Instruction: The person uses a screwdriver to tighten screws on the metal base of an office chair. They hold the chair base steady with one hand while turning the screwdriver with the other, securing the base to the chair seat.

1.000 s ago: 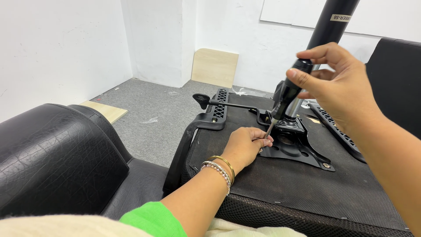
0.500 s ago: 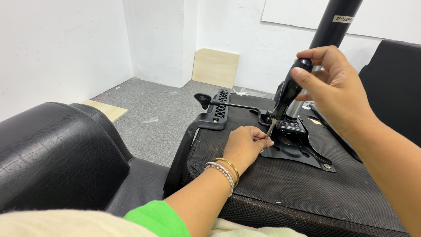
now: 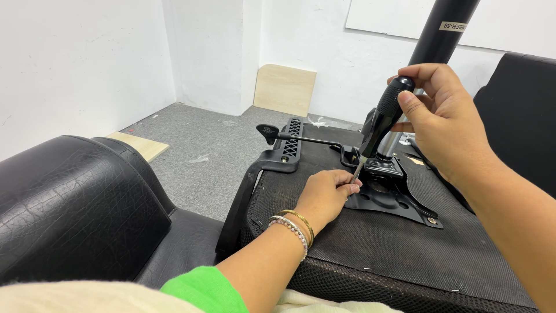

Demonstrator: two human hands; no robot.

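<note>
An upturned black office chair seat [image 3: 405, 249] lies in front of me, underside up. A black metal mounting plate [image 3: 399, 200] with a gas-lift column [image 3: 440, 29] is fixed on it. My right hand [image 3: 443, 116] grips the black handle of a screwdriver [image 3: 379, 122], held tilted with its tip down at the plate's near-left corner. My left hand [image 3: 327, 194] rests on the seat with fingertips pinched at the screwdriver tip; whether a screw sits there is hidden by the fingers. Bracelets circle the left wrist.
A black armrest [image 3: 255, 185] and lever [image 3: 301, 138] sit at the seat's left edge. A black leather chair back [image 3: 69, 203] lies at left. Wooden boards [image 3: 284, 90] lean on the white wall; another board [image 3: 142, 146] lies on the grey carpet.
My right hand has shifted slightly on the screwdriver handle, consistent with a small turn. The left hand stays pinched at the tip.
</note>
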